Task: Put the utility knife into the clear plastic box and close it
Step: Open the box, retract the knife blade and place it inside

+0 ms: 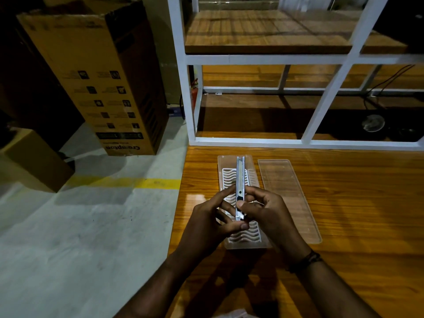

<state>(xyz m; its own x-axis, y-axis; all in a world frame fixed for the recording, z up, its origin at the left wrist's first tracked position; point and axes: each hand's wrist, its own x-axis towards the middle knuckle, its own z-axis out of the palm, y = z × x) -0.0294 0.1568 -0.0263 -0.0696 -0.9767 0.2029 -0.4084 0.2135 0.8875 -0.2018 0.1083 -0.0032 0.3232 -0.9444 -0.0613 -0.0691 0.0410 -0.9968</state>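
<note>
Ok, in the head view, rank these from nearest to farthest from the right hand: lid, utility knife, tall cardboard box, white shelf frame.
1. Utility knife: held in the right hand, with the left hand too.
2. Lid: flat on the table, just right of the hand.
3. White shelf frame: at the table's far edge.
4. Tall cardboard box: on the floor, far left.

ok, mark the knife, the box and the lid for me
knife (240, 175), head view, on the metal body above the fingers.
box (229, 161), head view, on its far left wall, beside the white ribbed insert.
lid (289, 198), head view, on its flat middle, lying on the table right of the box.
</note>
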